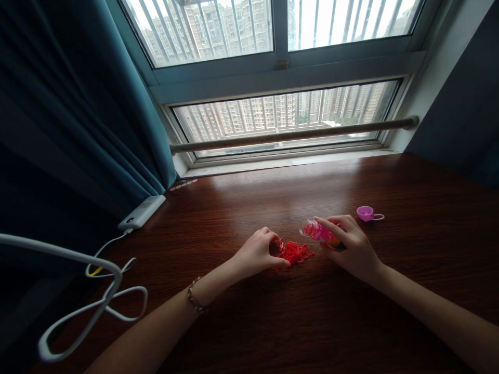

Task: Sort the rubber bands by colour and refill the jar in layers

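Note:
A pile of thin red bands or strings (294,252) lies on the brown wooden table. My left hand (259,252) curves around the pile's left side, thumb and fingers apart, its fingertips touching or just beside the strands. Above and to the right of the pile, my right hand (353,246) grips a small clear bottle (317,231) tilted on its side. Pink and red pieces show through the bottle wall, and its mouth points left. An orange and dark part of the bottle is partly covered by my right fingers. Behind my right hand lies a pink cup-shaped cap (365,213) with a loop.
A white power bank (142,213) with a white cable (117,280) lies at the left, beside a blue curtain (128,130). At the back, a horizontal rail (296,136) crosses the window above the table (234,202).

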Available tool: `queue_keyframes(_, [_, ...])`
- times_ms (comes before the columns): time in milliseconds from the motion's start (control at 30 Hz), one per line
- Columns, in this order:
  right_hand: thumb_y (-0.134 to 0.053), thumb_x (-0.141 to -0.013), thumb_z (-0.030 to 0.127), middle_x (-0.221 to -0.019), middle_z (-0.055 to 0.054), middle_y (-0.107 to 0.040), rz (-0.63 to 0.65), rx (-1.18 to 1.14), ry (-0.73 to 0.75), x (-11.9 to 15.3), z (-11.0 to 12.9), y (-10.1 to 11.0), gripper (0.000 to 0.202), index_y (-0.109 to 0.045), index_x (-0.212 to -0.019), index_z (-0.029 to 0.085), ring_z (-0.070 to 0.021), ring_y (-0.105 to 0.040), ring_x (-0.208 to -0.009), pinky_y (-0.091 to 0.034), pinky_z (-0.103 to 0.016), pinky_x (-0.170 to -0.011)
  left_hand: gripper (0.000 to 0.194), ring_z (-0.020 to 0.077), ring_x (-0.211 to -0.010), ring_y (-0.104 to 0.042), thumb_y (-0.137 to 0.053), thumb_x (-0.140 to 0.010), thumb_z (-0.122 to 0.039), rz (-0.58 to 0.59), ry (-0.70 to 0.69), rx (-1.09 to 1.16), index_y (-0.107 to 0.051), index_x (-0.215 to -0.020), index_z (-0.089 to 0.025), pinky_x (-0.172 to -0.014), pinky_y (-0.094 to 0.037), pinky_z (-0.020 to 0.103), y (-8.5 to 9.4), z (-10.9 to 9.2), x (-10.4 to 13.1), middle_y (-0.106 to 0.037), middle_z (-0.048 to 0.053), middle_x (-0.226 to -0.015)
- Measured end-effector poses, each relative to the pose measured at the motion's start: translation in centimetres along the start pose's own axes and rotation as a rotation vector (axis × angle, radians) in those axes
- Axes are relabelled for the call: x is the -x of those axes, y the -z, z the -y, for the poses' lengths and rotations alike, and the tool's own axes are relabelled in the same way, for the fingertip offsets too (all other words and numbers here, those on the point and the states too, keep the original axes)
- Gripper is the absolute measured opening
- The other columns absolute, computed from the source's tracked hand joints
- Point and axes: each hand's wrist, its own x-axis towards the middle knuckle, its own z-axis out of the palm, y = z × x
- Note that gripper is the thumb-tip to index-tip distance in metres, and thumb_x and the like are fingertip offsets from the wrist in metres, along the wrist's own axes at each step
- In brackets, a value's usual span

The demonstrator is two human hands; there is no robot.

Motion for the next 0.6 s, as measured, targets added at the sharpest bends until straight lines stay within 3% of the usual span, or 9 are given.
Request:
queue_keyframes(133, [-0.057, -0.073, 0.016, -0.098, -0.007, -0.054, 0.007, -0.011, 0.014, 0.0, 0.2, 0.0, 0.050, -0.049, -0.122, 0.025, -0.0223, -0.051, -0.089, -0.045, -0.037, -0.078, 0.042, 0.0171, -0.078, -0.052, -0.074, -0.054, -0.043, 0.064, -0.010, 0.011, -0.061, -0.083, -0.016, -0.067, -0.043, 0.026, -0.4, -0.1, 0.1, -0.056, 0.004, -0.084])
queue_keyframes(367, [-0.059, -0.074, 0.018, -0.097, -0.007, -0.054, 0.014, -0.035, 0.024, 0.0, 0.4, 0.0, 0.050, -0.049, -0.122, 0.025, -0.0215, -0.050, -0.088, -0.045, -0.036, -0.077, 0.011, 0.0138, -0.073, -0.053, -0.061, -0.072, -0.026, 0.092, -0.069, 0.019, -0.064, -0.074, -0.016, -0.069, -0.040, 0.023, -1.1, -0.5, 0.1, -0.060, 0.002, -0.076])
queue_keyframes(500, [-0.059, -0.074, 0.017, -0.098, -0.007, -0.053, 0.026, -0.041, 0.025, 0.0, 0.5, 0.0, 0.051, -0.048, -0.123, 0.025, -0.0219, -0.049, -0.089, -0.044, -0.036, -0.078, 0.008, 0.0127, -0.069, -0.053, -0.059, -0.072, -0.021, 0.060, -0.086, 0.020, -0.064, -0.069, -0.015, -0.066, -0.040, 0.022, -1.2, -0.5, 0.1, -0.060, 0.002, -0.071])
queue_keyframes(600, [-0.059, -0.074, 0.017, -0.098, -0.007, -0.053, 0.035, -0.044, 0.024, 0.0, 0.4, 0.0, 0.052, -0.047, -0.124, 0.025, -0.0219, -0.048, -0.089, -0.044, -0.036, -0.078, 0.006, 0.0111, -0.064, -0.052, -0.060, -0.069, -0.019, 0.006, -0.017, 0.116, -0.063, -0.067, -0.014, -0.060, -0.041, 0.021, -1.1, -0.3, -0.1, -0.060, 0.001, -0.068])
